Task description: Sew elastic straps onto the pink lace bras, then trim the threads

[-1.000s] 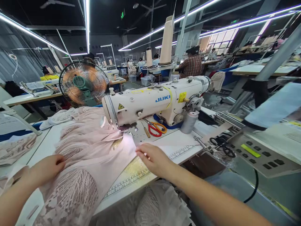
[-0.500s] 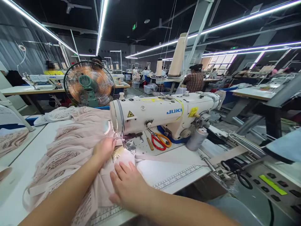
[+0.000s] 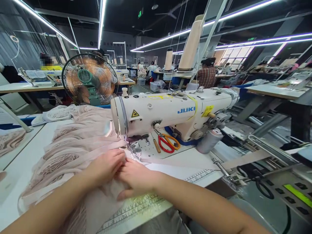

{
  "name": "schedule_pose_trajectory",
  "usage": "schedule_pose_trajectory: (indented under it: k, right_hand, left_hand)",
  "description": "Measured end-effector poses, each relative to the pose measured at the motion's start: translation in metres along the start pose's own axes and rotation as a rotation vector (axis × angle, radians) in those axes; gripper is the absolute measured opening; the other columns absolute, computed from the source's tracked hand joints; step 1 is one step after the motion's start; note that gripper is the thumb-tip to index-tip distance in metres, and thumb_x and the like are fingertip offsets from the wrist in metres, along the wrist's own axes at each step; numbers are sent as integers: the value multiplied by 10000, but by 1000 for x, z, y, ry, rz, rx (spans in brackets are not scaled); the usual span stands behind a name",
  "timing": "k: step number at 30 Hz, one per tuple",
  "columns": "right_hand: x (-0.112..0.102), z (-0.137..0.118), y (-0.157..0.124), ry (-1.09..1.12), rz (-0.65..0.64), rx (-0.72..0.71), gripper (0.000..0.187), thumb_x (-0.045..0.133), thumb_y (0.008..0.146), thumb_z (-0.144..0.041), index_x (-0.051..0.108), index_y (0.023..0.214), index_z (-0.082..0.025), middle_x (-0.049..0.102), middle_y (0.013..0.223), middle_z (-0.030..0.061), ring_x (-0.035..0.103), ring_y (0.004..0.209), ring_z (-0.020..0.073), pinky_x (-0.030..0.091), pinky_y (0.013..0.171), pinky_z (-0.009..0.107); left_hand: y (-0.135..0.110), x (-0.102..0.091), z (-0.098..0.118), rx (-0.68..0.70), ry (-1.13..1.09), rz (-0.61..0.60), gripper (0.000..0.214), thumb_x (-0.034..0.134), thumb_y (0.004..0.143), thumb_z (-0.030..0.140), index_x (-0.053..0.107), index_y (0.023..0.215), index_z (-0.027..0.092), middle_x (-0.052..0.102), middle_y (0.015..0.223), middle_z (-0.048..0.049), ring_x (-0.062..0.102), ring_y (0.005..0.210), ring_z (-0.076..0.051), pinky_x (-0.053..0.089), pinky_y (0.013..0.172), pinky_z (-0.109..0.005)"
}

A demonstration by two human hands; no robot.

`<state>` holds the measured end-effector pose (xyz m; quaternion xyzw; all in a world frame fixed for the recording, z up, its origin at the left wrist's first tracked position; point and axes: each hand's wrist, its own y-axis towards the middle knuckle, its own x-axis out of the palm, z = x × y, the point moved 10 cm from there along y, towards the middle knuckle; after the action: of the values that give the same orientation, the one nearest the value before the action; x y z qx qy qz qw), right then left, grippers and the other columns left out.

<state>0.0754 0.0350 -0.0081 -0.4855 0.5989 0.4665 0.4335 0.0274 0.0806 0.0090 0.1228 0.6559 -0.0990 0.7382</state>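
Observation:
Pale pink fabric (image 3: 97,204) with lace lies bunched under my hands and runs toward the presser foot (image 3: 135,150) of a white JUKI sewing machine (image 3: 156,112). My left hand (image 3: 107,166) is closed on the fabric just in front of the foot, its fingers pressed together and its thumb hidden. Against it, my right hand (image 3: 138,177) lies on the fabric with stretched fingers and the thumb apart. Its fingertips are partly covered by the left hand. Pale yellowish lace (image 3: 143,203) shows below my right wrist, over the printed ruler (image 3: 117,221).
Red-and-orange-handled scissors (image 3: 168,143) and a wooden-handled tool (image 3: 156,146) lie beside the machine. A grey thread cone (image 3: 209,141) stands at right, near a metal rail (image 3: 263,148). A large fan (image 3: 90,78) stands behind the table. Other people work farther back.
My hands have come together before the presser foot; the left turned over the right's fingertips. The flat lace piece has shifted, and lace now shows nearer the table edge. The view has turned slightly.

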Motion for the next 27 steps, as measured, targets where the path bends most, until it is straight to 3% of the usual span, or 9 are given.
schedule_pose_trajectory:
  k: [3, 6, 14, 27]
  right_hand:
    - [4, -2, -8, 6, -5, 23, 563, 640, 846, -490, 561, 1226, -82, 593, 1264, 142, 461, 1236, 270, 313, 1084, 433]
    - [5, 0, -24, 11, 60, 56, 595, 622, 861, -491, 511, 1284, -87, 534, 1335, 143, 420, 1286, 257, 314, 1097, 422]
    - [4, 14, -52, 18, 216, 120, 541, 565, 897, -456, 495, 1287, -89, 462, 1409, 156, 345, 1354, 241, 260, 1140, 366]
    - [0, 17, -54, 48, 233, 146, 507, 574, 899, -435, 520, 1260, -82, 492, 1382, 157, 388, 1323, 275, 309, 1120, 414]
  left_hand:
    - [-11, 20, 4, 77, -12, -1, 398, 369, 918, 238, 560, 1255, 149, 528, 1386, -122, 490, 1270, -223, 423, 1052, -375]
    - [-7, 31, -5, 53, -1, 26, 419, 374, 929, 264, 533, 1298, 146, 510, 1405, -121, 484, 1282, -219, 409, 1075, -379]
    - [6, 27, -9, 56, -28, 76, 414, 401, 918, 284, 571, 1268, 143, 552, 1360, -134, 526, 1237, -244, 439, 1051, -399]
    - [9, 27, -8, 77, -40, 62, 423, 388, 930, 316, 565, 1274, 144, 550, 1358, -143, 521, 1237, -275, 444, 1044, -443]
